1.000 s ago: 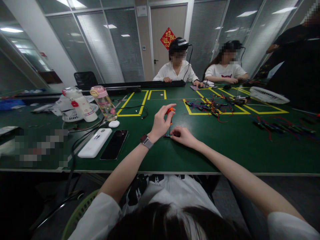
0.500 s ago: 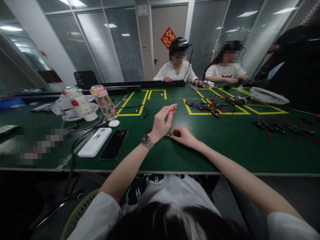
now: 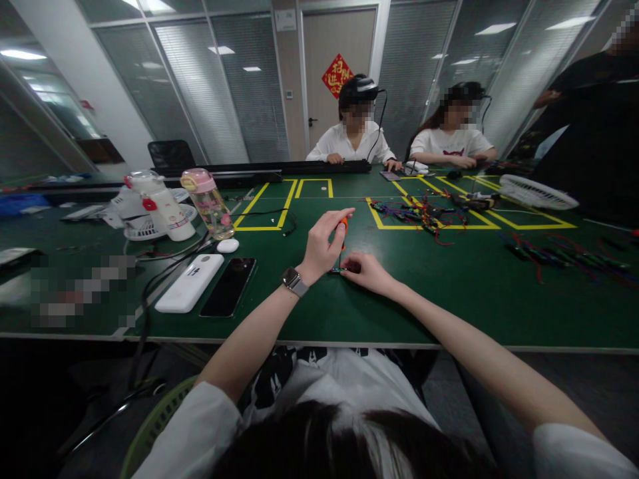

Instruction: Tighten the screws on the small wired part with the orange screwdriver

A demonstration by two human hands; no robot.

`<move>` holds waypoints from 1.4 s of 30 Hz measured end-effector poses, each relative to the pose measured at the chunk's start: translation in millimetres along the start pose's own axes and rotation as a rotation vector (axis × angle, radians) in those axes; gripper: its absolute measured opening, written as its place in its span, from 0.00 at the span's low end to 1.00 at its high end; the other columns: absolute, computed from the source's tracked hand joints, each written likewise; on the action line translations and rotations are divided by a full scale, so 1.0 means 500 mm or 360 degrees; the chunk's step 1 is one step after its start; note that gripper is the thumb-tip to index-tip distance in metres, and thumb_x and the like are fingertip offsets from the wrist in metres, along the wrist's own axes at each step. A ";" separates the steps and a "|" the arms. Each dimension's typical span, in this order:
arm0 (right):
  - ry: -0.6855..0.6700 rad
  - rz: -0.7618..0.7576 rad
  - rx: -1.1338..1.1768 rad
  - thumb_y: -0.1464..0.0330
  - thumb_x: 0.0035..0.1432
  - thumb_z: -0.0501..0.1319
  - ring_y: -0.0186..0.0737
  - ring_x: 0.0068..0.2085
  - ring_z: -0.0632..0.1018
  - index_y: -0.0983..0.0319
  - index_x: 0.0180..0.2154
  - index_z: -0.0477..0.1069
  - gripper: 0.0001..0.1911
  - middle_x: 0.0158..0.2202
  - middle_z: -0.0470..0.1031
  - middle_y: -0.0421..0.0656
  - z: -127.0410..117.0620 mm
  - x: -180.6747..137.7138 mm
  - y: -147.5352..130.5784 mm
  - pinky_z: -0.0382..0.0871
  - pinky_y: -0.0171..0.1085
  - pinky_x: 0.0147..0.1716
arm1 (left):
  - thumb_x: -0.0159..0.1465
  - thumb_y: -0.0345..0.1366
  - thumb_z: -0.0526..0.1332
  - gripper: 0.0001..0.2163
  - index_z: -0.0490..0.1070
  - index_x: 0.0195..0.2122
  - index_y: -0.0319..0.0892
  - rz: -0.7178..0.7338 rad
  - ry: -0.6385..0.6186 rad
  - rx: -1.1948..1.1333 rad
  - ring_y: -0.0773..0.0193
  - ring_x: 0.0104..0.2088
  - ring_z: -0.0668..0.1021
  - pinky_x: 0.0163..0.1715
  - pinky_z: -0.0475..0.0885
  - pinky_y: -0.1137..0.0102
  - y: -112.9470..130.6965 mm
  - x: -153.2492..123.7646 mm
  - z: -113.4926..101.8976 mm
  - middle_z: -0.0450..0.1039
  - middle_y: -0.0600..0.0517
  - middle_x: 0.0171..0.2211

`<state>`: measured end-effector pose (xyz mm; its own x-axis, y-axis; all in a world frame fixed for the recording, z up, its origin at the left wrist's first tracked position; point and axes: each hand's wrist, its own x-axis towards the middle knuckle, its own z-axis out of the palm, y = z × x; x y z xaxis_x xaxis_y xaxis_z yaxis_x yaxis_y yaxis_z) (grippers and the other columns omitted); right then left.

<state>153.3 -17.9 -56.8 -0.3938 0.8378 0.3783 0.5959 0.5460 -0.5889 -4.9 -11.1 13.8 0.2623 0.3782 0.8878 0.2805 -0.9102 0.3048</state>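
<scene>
- phone (image 3: 228, 287) parked left, out of the way
- right hand (image 3: 367, 271) fingers pinch a small connector (image 3: 338, 270) against the green surface (image 3: 449, 293) so it can't slide
- left hand (image 3: 319, 246) fingers clamped round an orange screwdriver (image 3: 343, 225), upright, tip down toward it
- wire pile (image 3: 424, 214) farther back

The table (image 3: 449, 293) has a smooth, matt green covering marked with faintly shiny yellow tape (image 3: 259, 199). The screwdriver (image 3: 343, 225) in the left hand (image 3: 319, 246) has a glossy orange plastic handle. The small part (image 3: 339, 270) pinched by the right hand (image 3: 367, 271) looks like dark plastic. The wristwatch (image 3: 293, 281) band gleams like metal. The phone (image 3: 228, 287) is glossy black glass, the power bank (image 3: 190, 283) smooth white plastic, and the bottle (image 3: 208, 203) clear plastic.
</scene>
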 end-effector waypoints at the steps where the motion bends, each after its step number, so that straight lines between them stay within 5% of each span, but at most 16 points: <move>1: -0.0002 0.0006 0.0005 0.74 0.50 0.62 0.33 0.28 0.70 0.64 0.32 0.73 0.04 0.28 0.70 0.40 0.000 0.000 0.000 0.63 0.33 0.29 | 0.69 0.32 0.48 0.13 0.66 0.52 0.43 0.0003 -0.0011 -0.0004 0.65 0.46 0.74 0.47 0.69 0.68 0.002 0.001 0.000 0.72 0.49 0.45; 11: 0.0002 0.0005 0.0009 0.74 0.51 0.62 0.33 0.28 0.70 0.64 0.33 0.73 0.05 0.28 0.71 0.41 0.001 -0.002 0.004 0.64 0.33 0.29 | 0.63 0.41 0.61 0.08 0.71 0.40 0.44 -0.0038 0.0197 0.0274 0.67 0.32 0.71 0.34 0.69 0.72 -0.011 -0.004 0.008 0.65 0.54 0.30; 18: -0.0006 0.0006 0.0001 0.74 0.50 0.62 0.33 0.28 0.71 0.65 0.32 0.73 0.04 0.29 0.71 0.41 -0.001 -0.001 -0.002 0.64 0.33 0.29 | 0.70 0.33 0.45 0.13 0.65 0.51 0.42 -0.0047 -0.0004 0.0096 0.64 0.46 0.73 0.47 0.69 0.68 -0.003 -0.004 0.004 0.70 0.48 0.44; 27: -0.0001 -0.0010 0.0003 0.74 0.51 0.62 0.33 0.28 0.70 0.64 0.32 0.73 0.04 0.29 0.71 0.41 0.000 -0.001 0.003 0.64 0.33 0.29 | 0.63 0.43 0.61 0.11 0.71 0.43 0.45 -0.0035 0.0142 0.0312 0.67 0.32 0.70 0.34 0.69 0.71 -0.016 -0.008 0.010 0.64 0.53 0.32; 34: -0.0002 -0.0003 0.0000 0.73 0.51 0.62 0.33 0.28 0.70 0.64 0.32 0.73 0.04 0.29 0.71 0.41 -0.001 0.000 0.000 0.64 0.33 0.29 | 0.70 0.34 0.43 0.15 0.66 0.51 0.43 -0.0067 -0.0001 0.0174 0.63 0.48 0.71 0.48 0.69 0.66 -0.008 -0.002 0.003 0.67 0.47 0.47; 42: -0.0022 0.0004 0.0020 0.74 0.51 0.62 0.33 0.28 0.71 0.64 0.32 0.73 0.04 0.29 0.71 0.41 -0.002 0.000 -0.001 0.65 0.33 0.29 | 0.67 0.33 0.53 0.10 0.67 0.49 0.43 -0.0048 0.0073 0.0256 0.65 0.39 0.73 0.41 0.70 0.69 -0.014 0.000 0.005 0.69 0.50 0.39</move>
<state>154.0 -18.1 -55.9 -0.4019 0.8391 0.3666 0.5882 0.5434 -0.5989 -4.8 -4.4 10.8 0.2103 0.3935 0.8950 0.4326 -0.8584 0.2758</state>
